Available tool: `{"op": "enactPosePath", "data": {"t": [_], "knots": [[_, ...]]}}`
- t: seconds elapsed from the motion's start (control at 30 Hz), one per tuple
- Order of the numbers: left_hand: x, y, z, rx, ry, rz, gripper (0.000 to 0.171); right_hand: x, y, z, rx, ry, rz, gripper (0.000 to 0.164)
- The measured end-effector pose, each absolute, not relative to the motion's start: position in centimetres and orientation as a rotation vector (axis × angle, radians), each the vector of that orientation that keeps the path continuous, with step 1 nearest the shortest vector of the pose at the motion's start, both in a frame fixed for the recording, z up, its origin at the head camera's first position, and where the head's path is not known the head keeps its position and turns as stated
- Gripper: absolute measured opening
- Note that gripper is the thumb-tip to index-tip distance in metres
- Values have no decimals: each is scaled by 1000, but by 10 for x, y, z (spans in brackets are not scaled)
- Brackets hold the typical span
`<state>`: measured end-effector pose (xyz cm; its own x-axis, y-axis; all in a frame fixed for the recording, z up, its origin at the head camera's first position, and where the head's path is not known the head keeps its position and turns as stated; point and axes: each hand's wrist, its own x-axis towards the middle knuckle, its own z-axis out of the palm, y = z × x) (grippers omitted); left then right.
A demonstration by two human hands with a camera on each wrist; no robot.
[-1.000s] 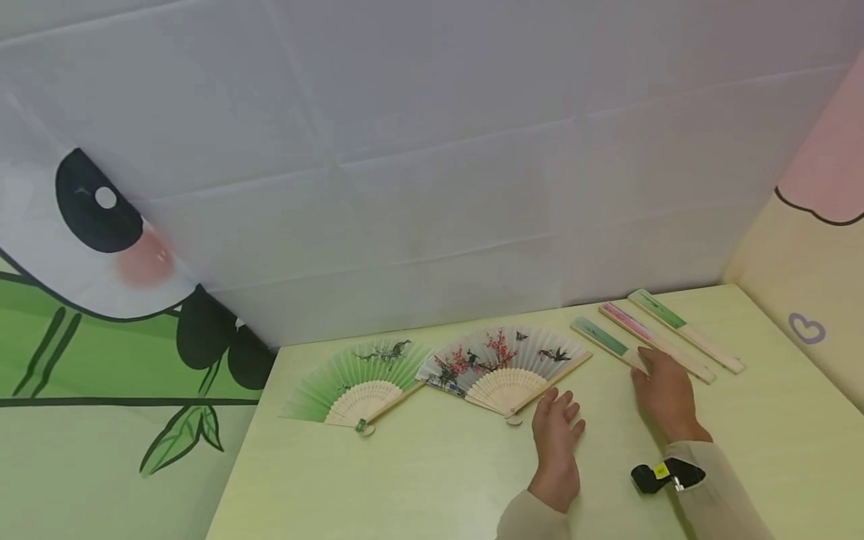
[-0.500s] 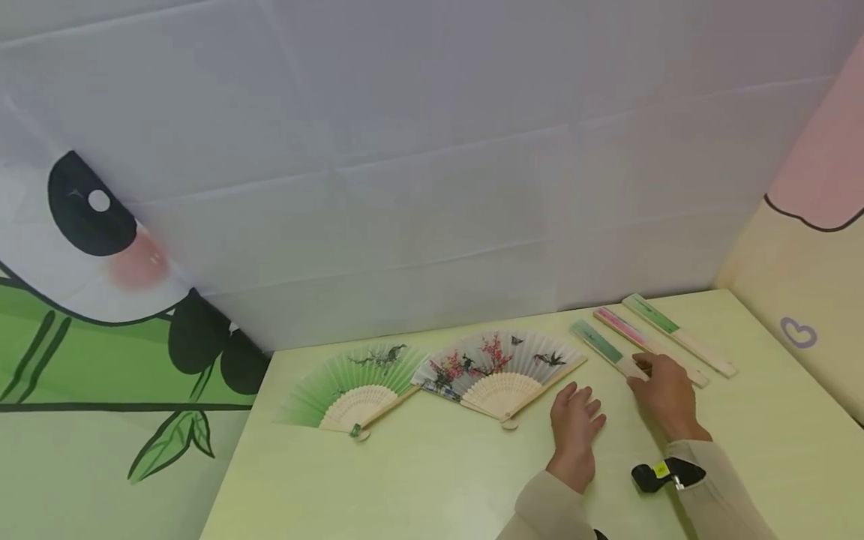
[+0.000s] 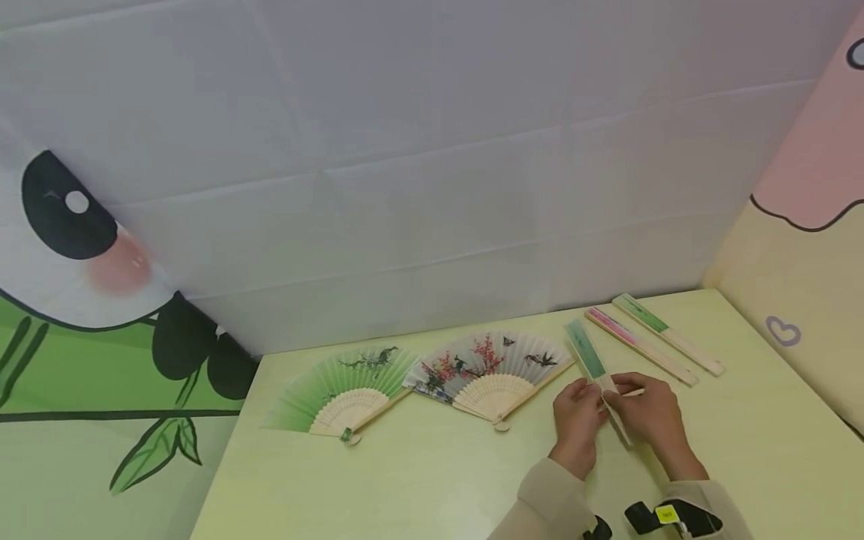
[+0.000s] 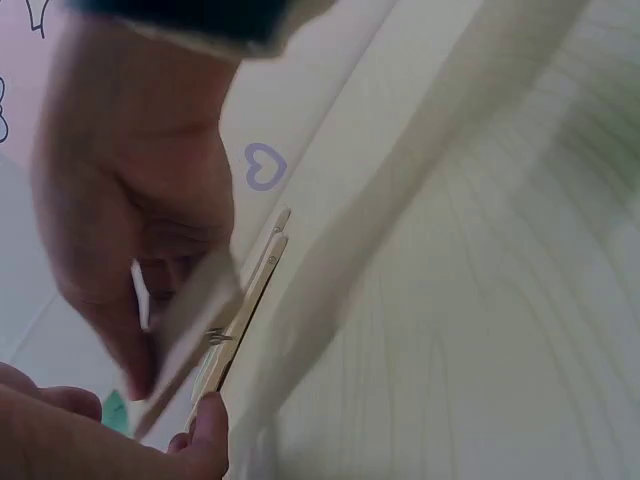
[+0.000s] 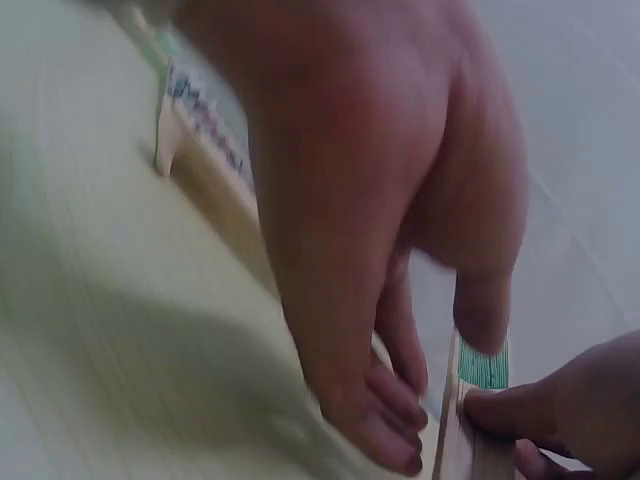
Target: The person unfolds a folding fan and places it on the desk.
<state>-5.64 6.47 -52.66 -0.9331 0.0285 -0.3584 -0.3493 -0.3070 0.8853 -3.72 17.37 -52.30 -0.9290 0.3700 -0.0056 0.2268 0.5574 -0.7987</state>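
The held item is a folded teal fan, a slim, straight stick gripped between both hands over the right part of the table. It is tilted, far tip leaning left and near end pointing back toward the person. The leaf section is blue-green, paler at the far tip; the near section is bare, light wood. In the right wrist view the green leaf shows edge-on as fine, tightly packed pleats beside the pale wooden guard. The left wrist view gives the wooden part only as a blur, so its surface cannot be assessed there. Whether the far tip touches the table cannot be told. The left hand pinches the fan near the join of leaf and wood, its thumb lying on the guard. The right hand pinches the wooden section from the other side, thumb toward the left hand. Beyond the right hand lie a pink folded fan and a green folded fan, side by side. To the left, a grey fan printed with red blossom and birds lies spread, its left corner meeting a spread green fan with a dark branch motif.
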Motion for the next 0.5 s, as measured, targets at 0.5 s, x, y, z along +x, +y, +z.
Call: {"op": "enactPosePath", "data": {"t": [0.5], "knots": [[-50, 41, -524, -240, 1747, 2291, 15, -18, 160, -506, -427, -2581, 1722, 42]]}}
